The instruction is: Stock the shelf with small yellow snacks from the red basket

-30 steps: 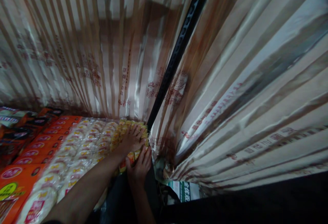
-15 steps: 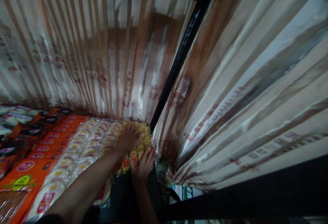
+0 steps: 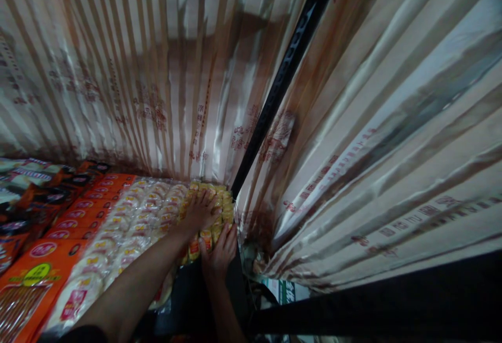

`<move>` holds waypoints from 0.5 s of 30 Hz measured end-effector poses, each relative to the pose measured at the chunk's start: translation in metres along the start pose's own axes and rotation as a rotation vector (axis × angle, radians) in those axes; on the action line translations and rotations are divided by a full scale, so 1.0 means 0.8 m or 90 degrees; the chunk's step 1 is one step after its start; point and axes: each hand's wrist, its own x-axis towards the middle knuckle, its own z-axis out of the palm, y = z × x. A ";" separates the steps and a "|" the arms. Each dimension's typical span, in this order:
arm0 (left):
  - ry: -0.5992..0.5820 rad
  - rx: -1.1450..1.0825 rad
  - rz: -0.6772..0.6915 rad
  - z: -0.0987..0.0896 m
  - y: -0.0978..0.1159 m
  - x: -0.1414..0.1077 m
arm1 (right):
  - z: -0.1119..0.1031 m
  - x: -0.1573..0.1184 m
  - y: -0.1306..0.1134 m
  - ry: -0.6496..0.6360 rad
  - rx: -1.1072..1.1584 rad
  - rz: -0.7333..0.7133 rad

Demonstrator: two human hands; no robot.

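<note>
My left hand (image 3: 202, 210) lies palm down across the tops of the small yellow packets (image 3: 227, 203), its fingers spread toward the back of the shelf. Lower and to the right, my right hand (image 3: 221, 249) rests against the front right of the same packets, with the fingers stretched out and the thumb apart. These packets stand in tight rows in the shelf corner, and some carry red and orange labels. Parts of them are hidden under my hands. Neither hand is closed around a packet.
Left of the yellow packets are rows of round white items in clear wrap (image 3: 82, 293), then orange packs (image 3: 45, 267) and dark packs (image 3: 47, 199). A black post (image 3: 270, 107) rises at the corner. Pleated printed sheeting (image 3: 184, 66) hangs behind. The dark shelf surface (image 3: 186, 293) shows in front.
The view has shifted slightly, so the post sits a little farther right. Both hands keep nearly the same place on the yellow packets.
</note>
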 end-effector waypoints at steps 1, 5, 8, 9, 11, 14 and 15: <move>0.003 0.002 0.003 0.000 0.000 -0.001 | 0.000 0.000 0.000 0.002 0.002 0.001; 0.043 0.009 0.028 0.001 -0.002 -0.002 | 0.000 0.000 -0.002 0.014 0.012 0.004; 0.091 0.013 0.033 0.002 -0.008 0.001 | 0.000 0.000 -0.002 0.015 0.006 -0.007; 0.105 0.018 0.023 0.002 -0.011 0.002 | 0.000 0.000 -0.002 0.015 0.000 -0.010; 0.127 0.032 -0.020 0.001 -0.018 0.007 | 0.000 -0.001 -0.001 0.017 -0.014 -0.013; 0.135 0.050 -0.070 -0.004 -0.029 0.017 | 0.001 -0.001 0.000 0.017 -0.030 -0.018; 0.125 0.052 -0.079 -0.007 -0.032 0.021 | 0.001 -0.001 0.000 0.017 -0.033 -0.021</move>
